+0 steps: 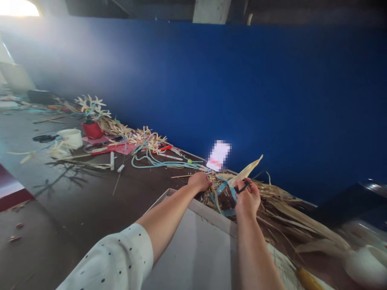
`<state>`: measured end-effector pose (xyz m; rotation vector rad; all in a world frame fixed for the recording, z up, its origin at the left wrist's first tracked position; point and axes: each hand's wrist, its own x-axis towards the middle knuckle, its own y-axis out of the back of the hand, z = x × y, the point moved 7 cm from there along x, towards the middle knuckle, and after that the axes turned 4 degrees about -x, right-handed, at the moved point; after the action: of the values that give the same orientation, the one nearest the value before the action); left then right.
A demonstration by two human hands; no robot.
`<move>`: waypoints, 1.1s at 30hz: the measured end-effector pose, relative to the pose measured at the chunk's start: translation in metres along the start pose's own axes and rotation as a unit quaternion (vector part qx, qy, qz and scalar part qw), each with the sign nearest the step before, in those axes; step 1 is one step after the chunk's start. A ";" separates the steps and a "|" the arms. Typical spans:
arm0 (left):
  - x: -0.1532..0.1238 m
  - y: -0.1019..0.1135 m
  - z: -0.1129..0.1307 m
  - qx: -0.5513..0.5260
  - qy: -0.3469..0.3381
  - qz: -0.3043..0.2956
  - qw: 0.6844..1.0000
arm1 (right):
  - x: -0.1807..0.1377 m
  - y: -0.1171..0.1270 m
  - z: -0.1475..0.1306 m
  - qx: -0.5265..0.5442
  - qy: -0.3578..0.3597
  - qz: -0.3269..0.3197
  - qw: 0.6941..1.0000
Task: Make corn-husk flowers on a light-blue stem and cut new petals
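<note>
My right hand [248, 198] is closed around the black handle loop of what looks like scissors [242, 187]; the blades are hidden. A pale dried husk strip [247, 171] sticks up right beside its fingers, and I cannot tell whether they pinch it as well. My left hand [200, 182] reaches down into a pile of dry husk scraps [211, 197], its fingers curled and what they hold hidden. Flat blue strips [228, 212] lie among the scraps between both hands. Long dried husk leaves [290, 207] spread to the right.
A grey-white tray [187, 245] sits beneath my forearms. Light blue cords [163, 164], husk flowers [146, 139], a red pot [92, 129] and a white cup [71, 139] line the table along a blue partition [242, 88]. A blurred white cup [367, 266] stands at right.
</note>
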<state>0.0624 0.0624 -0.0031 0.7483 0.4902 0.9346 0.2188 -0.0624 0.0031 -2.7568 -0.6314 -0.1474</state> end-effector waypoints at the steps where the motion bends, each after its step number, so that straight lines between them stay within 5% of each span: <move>1: 0.001 -0.001 0.001 0.000 0.001 -0.001 1.000 | 0.001 0.001 0.002 -0.001 -0.001 0.002 1.000; 12: 0.012 0.006 -0.009 -0.075 -0.027 0.033 0.996 | 0.007 0.003 0.006 -0.021 0.022 0.001 1.000; 21: -0.002 0.002 0.009 0.040 -0.148 -0.038 0.987 | 0.005 0.003 0.009 -0.017 0.012 0.001 1.000; 33: -0.016 -0.005 0.030 0.140 -0.282 -0.016 0.949 | 0.003 0.001 0.006 -0.008 0.003 0.009 1.000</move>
<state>0.0773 0.0360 0.0137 1.2138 0.1262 0.5840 0.2220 -0.0606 -0.0027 -2.7759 -0.6069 -0.1590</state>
